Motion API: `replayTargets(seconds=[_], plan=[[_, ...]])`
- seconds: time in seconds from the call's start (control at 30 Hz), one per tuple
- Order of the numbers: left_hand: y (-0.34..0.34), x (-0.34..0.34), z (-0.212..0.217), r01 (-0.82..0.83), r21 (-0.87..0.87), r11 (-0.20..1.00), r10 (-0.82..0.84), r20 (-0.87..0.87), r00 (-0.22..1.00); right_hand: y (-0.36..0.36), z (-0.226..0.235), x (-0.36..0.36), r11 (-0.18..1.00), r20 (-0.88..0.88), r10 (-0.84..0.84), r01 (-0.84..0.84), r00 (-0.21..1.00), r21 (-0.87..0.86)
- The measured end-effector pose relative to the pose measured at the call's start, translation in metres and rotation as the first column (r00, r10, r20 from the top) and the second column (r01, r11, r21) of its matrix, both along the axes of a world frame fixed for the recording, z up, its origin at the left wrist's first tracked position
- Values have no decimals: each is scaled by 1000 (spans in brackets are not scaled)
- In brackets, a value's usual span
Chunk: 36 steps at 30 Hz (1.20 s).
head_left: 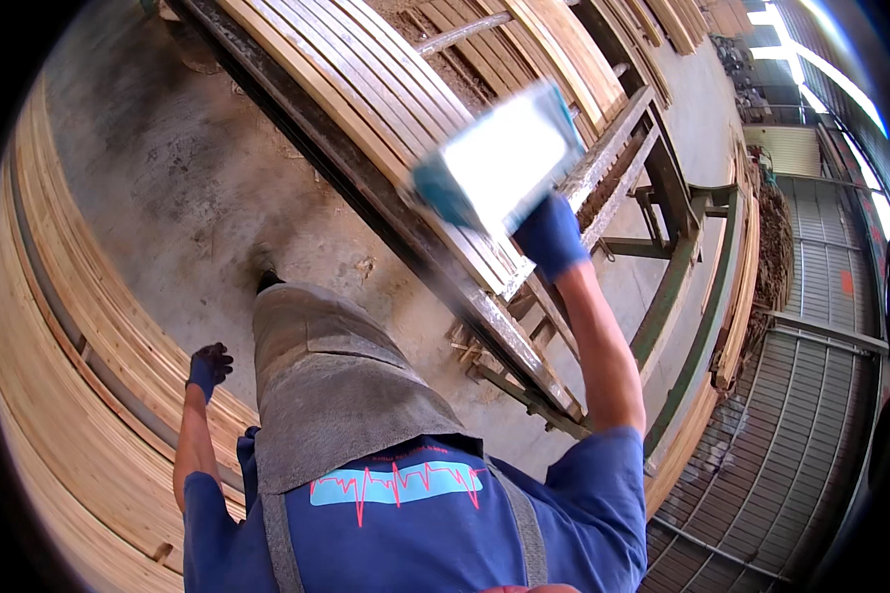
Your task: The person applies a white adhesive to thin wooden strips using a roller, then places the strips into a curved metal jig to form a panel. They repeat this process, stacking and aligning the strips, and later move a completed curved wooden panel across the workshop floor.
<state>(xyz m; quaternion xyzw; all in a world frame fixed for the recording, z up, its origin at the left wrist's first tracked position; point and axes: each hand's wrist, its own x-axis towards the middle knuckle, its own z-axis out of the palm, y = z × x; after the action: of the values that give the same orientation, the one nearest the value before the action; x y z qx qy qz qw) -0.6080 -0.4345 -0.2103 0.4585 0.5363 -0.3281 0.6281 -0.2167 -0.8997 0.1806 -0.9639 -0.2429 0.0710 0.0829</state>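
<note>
My right hand (552,237), in a blue glove, is closed on the near end of a boxy teal container (443,194) with a bright white face. Motion blurs this container, so I cannot tell its exact kind. It is over the end of a row of long wooden strips (366,84) lying side by side on a dark metal frame (351,183). Down at my left side, my gloved left hand (209,369) hangs with its fingers apart and loosely bent, holding nothing. Stacked long boards (99,395) lie nearest to it.
A grey apron (356,395) covers my front. More boards (554,49) rest on the frame's far side. Green metal supports (677,287) stand to the right, before a slatted wall (742,474). Concrete floor (168,198) runs between the frame and the left stack.
</note>
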Motion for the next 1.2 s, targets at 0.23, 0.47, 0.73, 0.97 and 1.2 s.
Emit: replayTargets(seconds=[0.23, 0.47, 0.73, 0.97, 1.2], plan=[[22, 134, 49, -58, 141, 988, 10, 324, 946, 104, -5, 86, 984, 41, 176, -177, 984, 28], [33, 39, -30, -196, -42, 980, 199, 86, 976, -82, -14, -28, 999, -102, -27, 23, 994, -41], [-60, -45, 41, 12, -57, 998, -18, -98, 995, -184, 22, -130, 894, -203, -346, 387, 916, 226], [-76, -53, 44, -207, -55, 977, 202, -79, 976, -153, -15, -99, 961, -155, -186, 212, 970, 176], [-51, 6, 45, -219, 35, 975, 214, 108, 971, -56, -41, -17, 979, 46, -60, 49, 997, 199]])
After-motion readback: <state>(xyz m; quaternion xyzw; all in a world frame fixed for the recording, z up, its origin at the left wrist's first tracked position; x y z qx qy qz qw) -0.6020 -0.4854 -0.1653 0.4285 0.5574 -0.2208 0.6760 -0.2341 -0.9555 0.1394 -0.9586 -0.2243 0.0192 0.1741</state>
